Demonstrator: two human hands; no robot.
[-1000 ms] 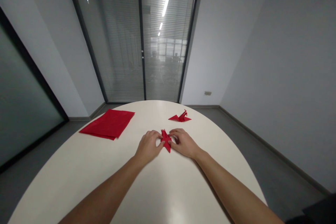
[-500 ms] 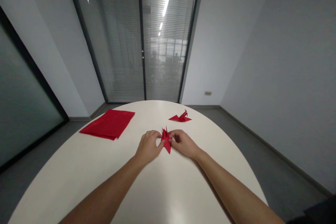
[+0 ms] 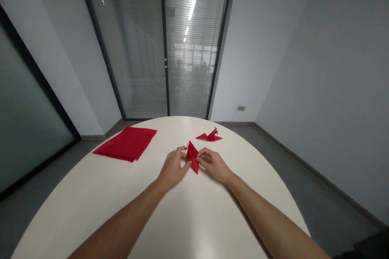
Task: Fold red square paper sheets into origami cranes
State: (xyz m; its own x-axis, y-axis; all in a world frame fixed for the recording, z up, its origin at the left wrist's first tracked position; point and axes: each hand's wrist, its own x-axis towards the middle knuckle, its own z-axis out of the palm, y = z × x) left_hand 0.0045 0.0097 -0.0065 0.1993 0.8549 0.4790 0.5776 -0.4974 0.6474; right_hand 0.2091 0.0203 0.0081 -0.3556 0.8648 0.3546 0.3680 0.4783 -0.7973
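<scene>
Between my two hands is a red origami crane [image 3: 192,157], its folded wings and points partly covered by my fingers. My left hand [image 3: 174,166] pinches its left side, thumb near the lower flap. On the other side my right hand [image 3: 214,165] grips the paper between thumb and index finger. Just beyond, a second red paper crane [image 3: 210,135] sits on the table with its wings spread and its neck raised.
A stack of red paper sheets [image 3: 126,143] lies at the left of the round white table [image 3: 170,226]. Behind the table's far edge stands a glass partition with blinds [image 3: 146,68]. A wall socket [image 3: 241,108] is at the back right.
The crane in my hands has changed shape: a broad red flap now stands at its far side where thin points stuck up. My fingers have shifted slightly on the paper.
</scene>
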